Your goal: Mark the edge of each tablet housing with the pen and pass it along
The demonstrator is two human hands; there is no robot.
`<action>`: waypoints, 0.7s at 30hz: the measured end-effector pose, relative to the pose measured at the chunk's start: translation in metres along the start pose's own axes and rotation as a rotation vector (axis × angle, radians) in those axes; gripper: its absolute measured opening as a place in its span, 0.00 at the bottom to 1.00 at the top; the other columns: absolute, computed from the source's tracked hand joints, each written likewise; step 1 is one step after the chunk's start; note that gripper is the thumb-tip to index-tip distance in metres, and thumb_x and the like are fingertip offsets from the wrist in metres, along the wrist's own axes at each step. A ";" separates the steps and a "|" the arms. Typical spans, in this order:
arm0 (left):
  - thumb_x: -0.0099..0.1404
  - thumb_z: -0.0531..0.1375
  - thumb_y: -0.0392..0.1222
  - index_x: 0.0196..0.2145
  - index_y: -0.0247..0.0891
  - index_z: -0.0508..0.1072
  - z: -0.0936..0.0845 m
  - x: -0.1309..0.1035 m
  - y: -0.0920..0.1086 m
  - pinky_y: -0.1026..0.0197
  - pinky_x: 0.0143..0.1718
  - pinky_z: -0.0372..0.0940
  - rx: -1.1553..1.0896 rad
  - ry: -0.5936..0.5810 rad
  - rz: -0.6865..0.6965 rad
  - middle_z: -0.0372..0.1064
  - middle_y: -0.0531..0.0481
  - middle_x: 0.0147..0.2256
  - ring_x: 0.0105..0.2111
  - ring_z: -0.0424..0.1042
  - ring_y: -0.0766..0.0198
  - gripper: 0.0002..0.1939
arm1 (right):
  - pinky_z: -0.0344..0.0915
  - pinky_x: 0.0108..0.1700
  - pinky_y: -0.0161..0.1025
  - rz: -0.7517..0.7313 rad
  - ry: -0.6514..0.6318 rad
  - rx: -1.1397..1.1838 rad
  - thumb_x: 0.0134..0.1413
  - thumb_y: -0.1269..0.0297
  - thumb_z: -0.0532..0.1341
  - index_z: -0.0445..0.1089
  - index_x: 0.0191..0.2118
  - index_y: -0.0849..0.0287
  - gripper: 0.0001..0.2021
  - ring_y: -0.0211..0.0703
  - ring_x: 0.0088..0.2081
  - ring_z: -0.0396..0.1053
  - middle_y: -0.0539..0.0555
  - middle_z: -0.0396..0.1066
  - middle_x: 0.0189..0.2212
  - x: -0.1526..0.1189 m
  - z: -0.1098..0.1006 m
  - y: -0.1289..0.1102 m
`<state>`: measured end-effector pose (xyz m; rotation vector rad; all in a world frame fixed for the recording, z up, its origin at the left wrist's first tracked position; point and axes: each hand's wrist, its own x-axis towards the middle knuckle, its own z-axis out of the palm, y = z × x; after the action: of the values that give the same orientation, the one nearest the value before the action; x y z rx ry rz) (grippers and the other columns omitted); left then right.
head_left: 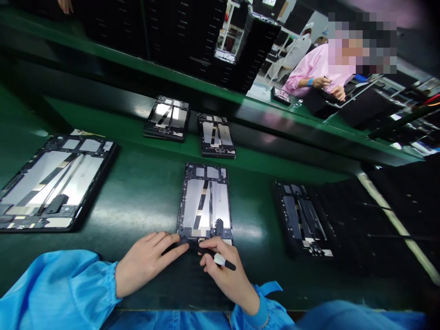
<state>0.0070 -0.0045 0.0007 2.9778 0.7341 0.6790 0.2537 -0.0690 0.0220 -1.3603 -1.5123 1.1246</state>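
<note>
On our glossy green desk, the open black rectangular tablet with silver panels lies before us, insides bared; work at its lower edge looks unfinished. Our left hand meets that edge, grip unclear; our right hand pinches a slim black-and-white pen-like tool.

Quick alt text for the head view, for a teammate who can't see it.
A person's left hand is at the near edge of an opened tablet-like device on a green table, and the right hand holds a pen-like tool there. Similar devices lie left, right and beyond; farther back is a co-worker in pink.
</note>
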 end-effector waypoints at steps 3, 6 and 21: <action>0.79 0.44 0.29 0.56 0.38 0.73 0.002 0.000 -0.001 0.58 0.43 0.63 -0.015 0.036 -0.004 0.71 0.45 0.47 0.41 0.69 0.58 0.21 | 0.71 0.32 0.37 -0.024 -0.002 -0.078 0.62 0.66 0.60 0.75 0.42 0.56 0.07 0.39 0.25 0.72 0.49 0.74 0.25 0.004 -0.001 -0.003; 0.78 0.45 0.29 0.56 0.39 0.73 0.002 0.001 -0.001 0.58 0.43 0.64 -0.007 0.031 0.005 0.71 0.45 0.47 0.41 0.69 0.58 0.21 | 0.70 0.31 0.36 -0.023 0.021 -0.123 0.61 0.66 0.59 0.75 0.40 0.57 0.07 0.42 0.28 0.74 0.50 0.74 0.24 0.005 -0.008 -0.003; 0.79 0.47 0.31 0.59 0.40 0.71 0.002 -0.014 -0.011 0.59 0.45 0.68 -0.065 0.029 0.044 0.74 0.44 0.51 0.45 0.73 0.59 0.19 | 0.78 0.43 0.42 -0.004 0.001 0.017 0.65 0.65 0.62 0.80 0.46 0.56 0.09 0.45 0.34 0.82 0.56 0.84 0.40 -0.005 -0.005 0.001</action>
<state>-0.0079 -0.0010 -0.0081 2.9385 0.6372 0.7352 0.2596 -0.0734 0.0228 -1.3454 -1.5015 1.1314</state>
